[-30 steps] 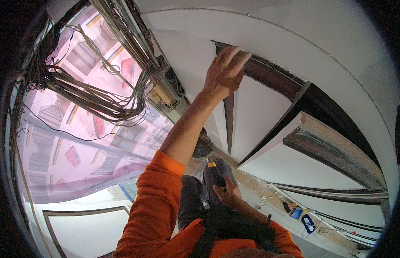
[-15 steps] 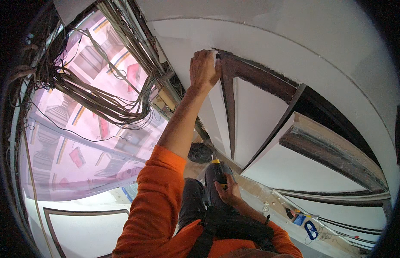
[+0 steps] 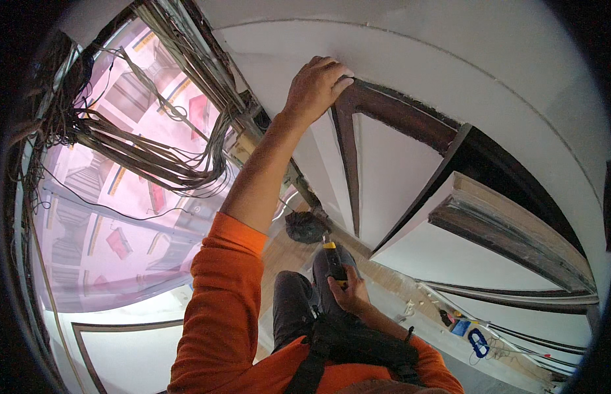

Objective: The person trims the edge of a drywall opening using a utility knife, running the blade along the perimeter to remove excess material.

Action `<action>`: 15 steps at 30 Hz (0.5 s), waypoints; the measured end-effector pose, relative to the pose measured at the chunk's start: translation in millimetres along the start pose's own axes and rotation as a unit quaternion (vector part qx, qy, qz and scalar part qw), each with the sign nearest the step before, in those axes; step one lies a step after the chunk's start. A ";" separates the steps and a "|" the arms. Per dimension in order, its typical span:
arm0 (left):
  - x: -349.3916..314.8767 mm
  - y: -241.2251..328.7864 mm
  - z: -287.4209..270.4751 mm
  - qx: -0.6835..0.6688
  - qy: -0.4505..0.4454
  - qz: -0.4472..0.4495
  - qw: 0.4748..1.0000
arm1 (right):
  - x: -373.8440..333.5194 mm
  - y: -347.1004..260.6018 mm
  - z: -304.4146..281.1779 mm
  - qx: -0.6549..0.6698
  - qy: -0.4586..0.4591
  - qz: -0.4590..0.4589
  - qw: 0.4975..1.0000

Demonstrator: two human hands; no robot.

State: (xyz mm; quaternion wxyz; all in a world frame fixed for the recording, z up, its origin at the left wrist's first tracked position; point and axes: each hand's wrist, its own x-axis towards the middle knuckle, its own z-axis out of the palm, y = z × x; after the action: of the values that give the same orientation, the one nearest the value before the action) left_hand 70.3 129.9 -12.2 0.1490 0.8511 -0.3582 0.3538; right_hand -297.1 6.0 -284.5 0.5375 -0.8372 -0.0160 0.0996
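Observation:
My left hand [image 3: 316,90] is raised to the upper corner of a dark brown frame [image 3: 397,118] set in the white wall. Its fingers are bent together over that corner, and a small whitish bit shows by the fingertips; what they hold is partly hidden. Low by my right thigh, my right hand [image 3: 350,292] is wrapped round a black and yellow utility knife [image 3: 333,259]. The knife points up and away from me, its short metal blade sticking out at the tip.
Bundles of loose cables [image 3: 148,154] hang at the left before a pink printed sheet [image 3: 128,223]. A thick white panel with a rough edge [image 3: 509,223] juts out at the right. A black bag [image 3: 305,226] lies on the floor ahead; a blue coil [image 3: 477,343] lies lower right.
My left hand has shifted slightly up, and its thumb now reaches across the frame's corner. The utility knife shows more plainly in my right hand, which has hardly moved.

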 end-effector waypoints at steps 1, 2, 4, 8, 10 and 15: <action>3.0 1.8 -1.6 0.001 -0.011 0.006 1.000 | 0.4 3.3 1.5 -0.004 0.008 -0.012 1.000; 3.4 0.6 -1.7 0.001 -0.011 0.013 1.000 | 0.5 4.6 3.0 -0.006 0.007 -0.013 1.000; 5.7 -2.1 -1.7 0.003 -0.012 0.027 1.000 | 0.6 6.4 5.0 -0.011 0.006 -0.017 1.000; 12.5 -9.2 -5.7 -0.012 -0.042 0.034 0.998 | 1.1 6.9 5.0 -0.002 0.004 -0.023 1.000; 13.5 -11.6 -6.0 -0.010 -0.046 0.031 0.998 | -0.2 1.7 3.5 -0.009 0.004 -0.018 1.000; 12.9 -5.9 -5.1 -0.053 -0.051 0.002 0.997 | 0.5 -5.1 -2.5 0.036 -0.016 -0.004 0.999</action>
State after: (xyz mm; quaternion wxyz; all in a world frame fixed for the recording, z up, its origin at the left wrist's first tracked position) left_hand 78.4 130.1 0.6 0.1746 0.8583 -0.3848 0.2910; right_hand -295.7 6.0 -278.9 0.5670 -0.8158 -0.0243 0.1116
